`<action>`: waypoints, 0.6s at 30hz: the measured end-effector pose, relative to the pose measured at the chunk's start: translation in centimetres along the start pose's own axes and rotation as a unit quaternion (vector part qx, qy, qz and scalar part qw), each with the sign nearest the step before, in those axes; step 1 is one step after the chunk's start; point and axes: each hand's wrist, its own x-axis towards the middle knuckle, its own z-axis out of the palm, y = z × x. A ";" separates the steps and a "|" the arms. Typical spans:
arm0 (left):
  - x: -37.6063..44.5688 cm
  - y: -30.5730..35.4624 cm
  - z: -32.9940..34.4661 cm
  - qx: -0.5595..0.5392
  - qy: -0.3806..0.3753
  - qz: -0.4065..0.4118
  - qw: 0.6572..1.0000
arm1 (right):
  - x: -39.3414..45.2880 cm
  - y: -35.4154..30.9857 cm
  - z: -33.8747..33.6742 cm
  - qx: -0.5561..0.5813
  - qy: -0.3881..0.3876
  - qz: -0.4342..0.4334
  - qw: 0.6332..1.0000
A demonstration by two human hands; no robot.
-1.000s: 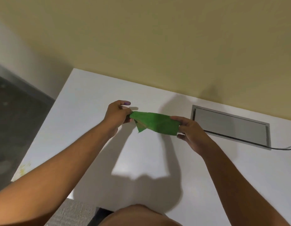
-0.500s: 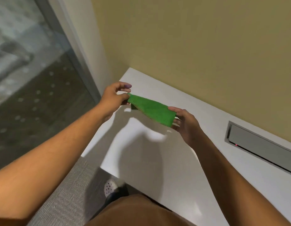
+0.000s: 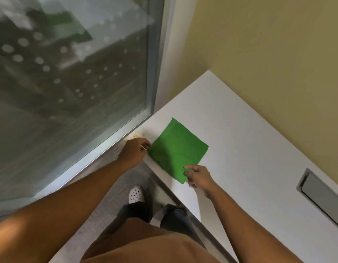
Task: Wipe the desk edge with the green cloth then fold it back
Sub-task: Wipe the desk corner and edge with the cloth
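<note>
The green cloth (image 3: pixel 176 149) lies spread flat as a square on the white desk (image 3: pixel 240 149), close to the desk's left corner and front edge. My left hand (image 3: pixel 134 151) pinches the cloth's near-left corner at the desk edge. My right hand (image 3: pixel 197 176) pinches the near-right corner. Both hands rest low on the desk surface. A yellowish stain (image 3: pixel 135 136) marks the desk edge just beyond my left hand.
A glass wall with a metal frame (image 3: pixel 151 73) stands left of the desk. A grey cable hatch (image 3: pixel 320 194) is set into the desk at the right. A yellow wall runs behind. My legs and a white shoe (image 3: pixel 135 194) are below the desk edge.
The cloth, held stretched in the air between both hands before, is now laid out flat on the desk near the left corner. My view has turned left and downward.
</note>
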 end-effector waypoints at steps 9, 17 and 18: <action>-4.9 -2.7 3.9 -0.129 0.156 -0.135 0.970 | 1.3 -3.6 2.1 -0.457 0.091 -0.283 0.838; -6.8 -2.6 14.4 -0.282 0.200 -0.264 0.900 | 10.9 -2.7 4.2 -0.644 0.019 -0.409 0.646; -6.8 -2.3 15.6 -0.301 0.204 -0.270 0.892 | 11.7 -2.8 4.4 -0.649 0.012 -0.437 0.623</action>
